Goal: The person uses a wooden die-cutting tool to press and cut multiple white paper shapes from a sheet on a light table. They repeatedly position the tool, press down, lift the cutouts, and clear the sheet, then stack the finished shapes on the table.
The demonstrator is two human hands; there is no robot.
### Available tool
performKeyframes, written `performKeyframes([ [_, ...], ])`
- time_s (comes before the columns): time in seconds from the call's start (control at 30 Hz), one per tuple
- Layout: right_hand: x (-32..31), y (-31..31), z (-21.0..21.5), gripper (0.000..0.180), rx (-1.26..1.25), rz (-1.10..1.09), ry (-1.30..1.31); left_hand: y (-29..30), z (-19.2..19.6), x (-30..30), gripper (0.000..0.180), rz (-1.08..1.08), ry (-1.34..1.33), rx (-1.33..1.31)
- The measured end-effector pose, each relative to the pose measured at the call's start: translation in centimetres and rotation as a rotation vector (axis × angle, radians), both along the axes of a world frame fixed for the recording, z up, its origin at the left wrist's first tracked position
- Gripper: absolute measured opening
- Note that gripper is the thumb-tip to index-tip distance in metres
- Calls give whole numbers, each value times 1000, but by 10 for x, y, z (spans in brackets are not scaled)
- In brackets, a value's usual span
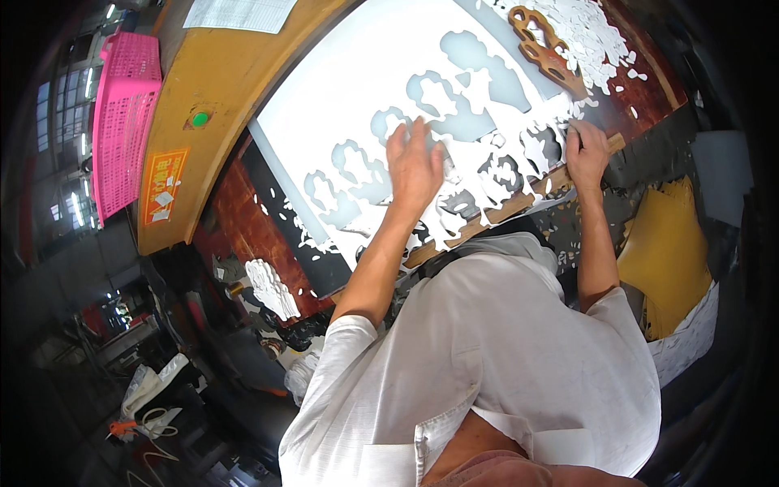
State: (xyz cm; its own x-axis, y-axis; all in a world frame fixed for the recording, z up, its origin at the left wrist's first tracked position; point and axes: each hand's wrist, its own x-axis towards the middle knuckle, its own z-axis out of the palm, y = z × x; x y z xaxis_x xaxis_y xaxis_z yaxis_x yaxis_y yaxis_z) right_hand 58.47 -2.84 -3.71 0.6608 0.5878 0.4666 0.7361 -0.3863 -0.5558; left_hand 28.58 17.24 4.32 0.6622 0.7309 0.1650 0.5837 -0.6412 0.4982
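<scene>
A large white sheet (349,73) lies on the work board, with rows of looped shapes cut out of it and grey showing through. Toward me its near part is a thin, torn-looking web. My left hand (415,166) rests over the cut-outs, fingers spread and nothing held. At the right end of the web, my right hand (587,154) has its fingers curled closed on the sheet's edge. Beyond it, a brown cutting die (560,69) with looped openings lies near the board's far right.
White scraps (596,40) heap beside the die. A wooden strip (495,213) runs along the near edge. A yellow machine beam (219,65) with a green button (200,119) spans the left, beside a pink basket (126,122). Yellow sheets (669,252) stand at right; white cut pieces (272,288) lie left.
</scene>
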Motion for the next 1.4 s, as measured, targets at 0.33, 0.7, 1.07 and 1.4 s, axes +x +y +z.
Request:
performKeyframes([
  [0.33, -2, -1, -9, 17, 59, 33, -72, -1, 10, 106, 60, -303, 0, 105],
  [0.7, -1, 0, -16, 18, -77, 33, -70, 40, 41, 104, 63, -337, 272, -130],
  [1.07, 5, -2, -25, 24, -186, 48, -111, 29, 99, -133, 59, 34, -167, -87],
  [1.4, 23, -11, -38, 36, -362, 15, -73, -132, 3, -287, 55, 595, -249, -415],
])
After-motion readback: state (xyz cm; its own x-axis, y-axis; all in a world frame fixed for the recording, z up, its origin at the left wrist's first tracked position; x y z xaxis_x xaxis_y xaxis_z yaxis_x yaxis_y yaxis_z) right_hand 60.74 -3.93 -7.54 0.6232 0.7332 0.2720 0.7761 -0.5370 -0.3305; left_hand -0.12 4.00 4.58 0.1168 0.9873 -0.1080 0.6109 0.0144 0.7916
